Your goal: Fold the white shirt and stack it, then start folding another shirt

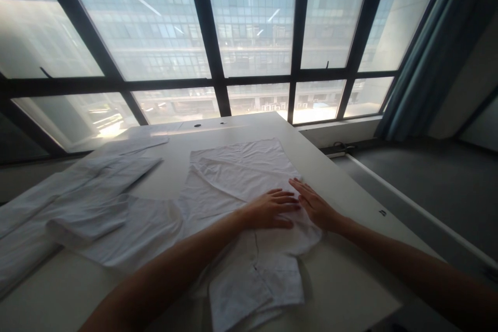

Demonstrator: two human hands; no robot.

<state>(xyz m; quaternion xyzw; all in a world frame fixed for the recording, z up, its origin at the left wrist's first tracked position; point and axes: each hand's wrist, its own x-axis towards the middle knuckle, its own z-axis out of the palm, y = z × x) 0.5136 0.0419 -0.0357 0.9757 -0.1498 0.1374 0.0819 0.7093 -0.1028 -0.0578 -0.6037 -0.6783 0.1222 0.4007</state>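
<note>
A white garment, seemingly a shirt (229,181), lies spread on the white table (334,181), with soft wrinkles across it. One short sleeve (257,290) reaches toward the table's near edge. My left hand (270,208) rests palm down on the cloth, fingers spread and pointing right. Close beside it, my right hand (315,206) lies at the garment's right edge, its fingers stretched out toward the left. The fingertips of the two hands nearly meet. Neither hand grips the fabric.
More white cloth (78,181) is piled on the table's left side and touches or overlaps the shirt. Tall windows (252,21) stand behind the table. A blue-grey curtain (424,62) hangs at the right, over dark floor (439,181). A small dark mark (383,212) shows near the right table edge.
</note>
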